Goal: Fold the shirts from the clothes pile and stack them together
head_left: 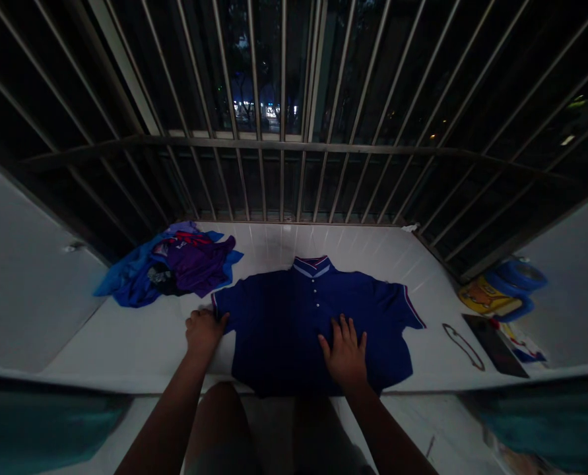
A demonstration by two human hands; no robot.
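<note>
The left hand (203, 332) is closed on the sleeve edge of a dark blue short-sleeved polo shirt (294, 316), pinching the cloth. The right hand (346, 356) is pressed flat on the shirt's lower front, fingers spread. The shirt is laid front-up with its collar toward the window bars (284, 119). The step is judged to be smoothing before a first fold; the held sleeve would need carrying inward over the body (while the flat hand anchors the cloth). The white tiled ledge (140, 343) bears a heap of blue and purple clothes (175, 267) beyond the shirt's held sleeve, and a dark flat tablet (494, 343) past the opposite sleeve. Lighting is dim.
</note>
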